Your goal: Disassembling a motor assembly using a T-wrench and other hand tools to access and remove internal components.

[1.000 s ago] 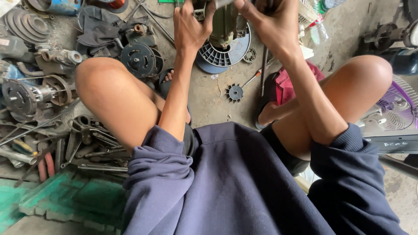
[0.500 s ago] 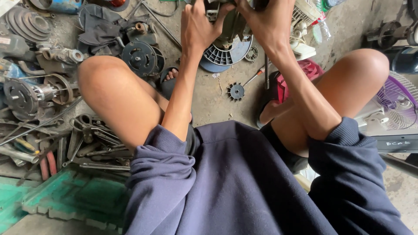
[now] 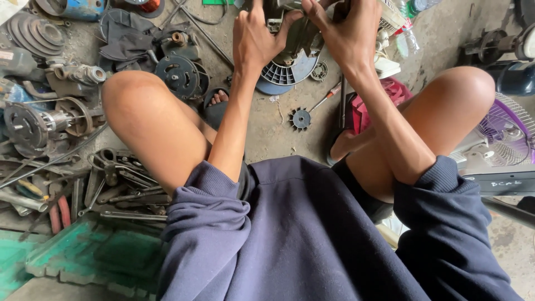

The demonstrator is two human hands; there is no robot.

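My left hand [image 3: 257,34] and my right hand [image 3: 346,30] both grip a dark fan motor assembly [image 3: 295,30] held up at the top edge of the head view, partly cut off. The left fingers clasp its left side, the right fingers wrap its right side and top. Below the motor, on the concrete floor, lies a round blue-grey slotted fan housing [image 3: 290,72]. A small black toothed wheel [image 3: 301,119] and a screwdriver with a red handle [image 3: 326,97] lie on the floor between my bare knees.
Left of my knee are several old motors [image 3: 30,125], pulleys [image 3: 178,75] and a pile of wrenches and pliers [image 3: 120,184] by a green tray [image 3: 83,251]. A red cloth [image 3: 362,108] lies under my right leg. A purple fan grille [image 3: 507,136] stands at right.
The hands and the motor have shifted upward and slightly right in view, so more of the motor is cut off at the top edge. The floor items stay in place.
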